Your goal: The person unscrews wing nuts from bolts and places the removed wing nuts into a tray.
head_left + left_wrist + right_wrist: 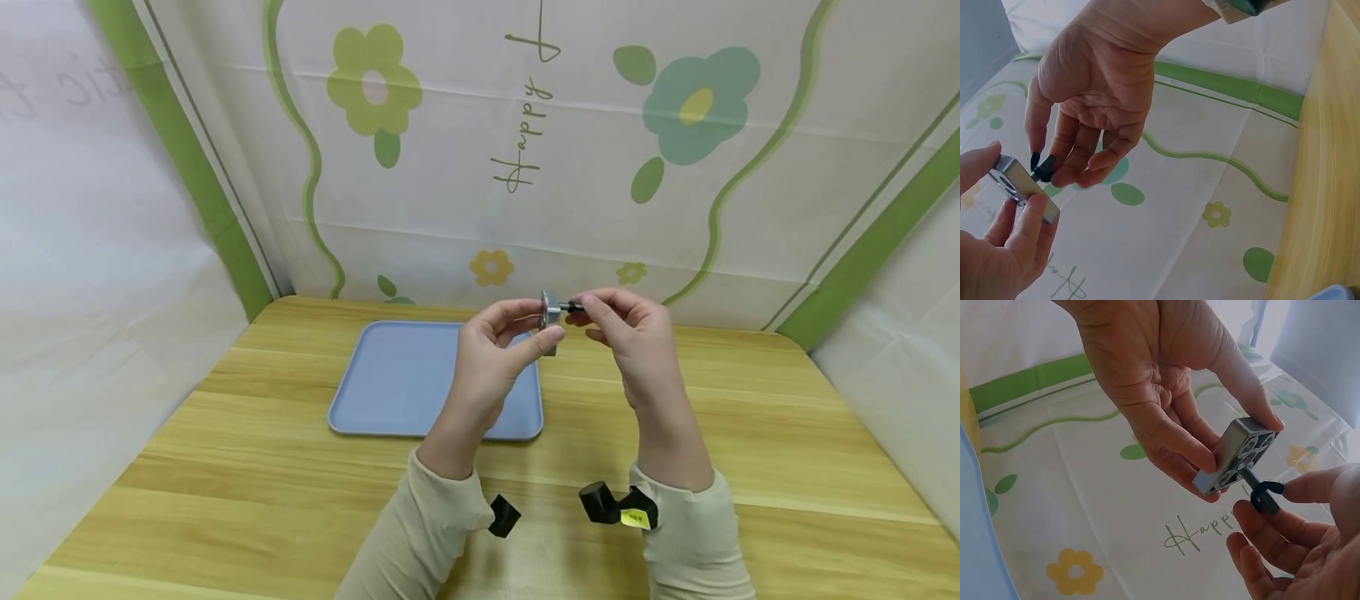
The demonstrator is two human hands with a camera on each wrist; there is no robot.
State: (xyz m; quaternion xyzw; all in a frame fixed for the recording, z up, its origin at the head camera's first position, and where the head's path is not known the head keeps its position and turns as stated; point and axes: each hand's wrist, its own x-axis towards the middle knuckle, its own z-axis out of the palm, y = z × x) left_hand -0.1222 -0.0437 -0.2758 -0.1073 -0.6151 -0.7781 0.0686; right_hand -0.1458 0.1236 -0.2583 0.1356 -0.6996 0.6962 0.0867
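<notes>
My left hand (491,354) holds a small silver metal block (551,310) by its edges, between thumb and fingers, raised above the table. Recessed holes show on the block's face (1246,450) in the right wrist view. A threaded bolt (1249,479) sticks out of that face towards my right hand (637,337). On the bolt's outer part sits a dark, wing-shaped nut (1266,489), pinched between my right thumb and index finger. The other right fingers curl loosely below it. In the left wrist view, the right fingertips partly cover the dark nut (1044,167).
Beneath and left of the hands, a blue-grey tray (405,379) lies on the wooden table (262,467). A white cloth with printed flowers (450,192) hangs behind the table's far edge. Black wrist cameras (598,502) stick out from both sleeves.
</notes>
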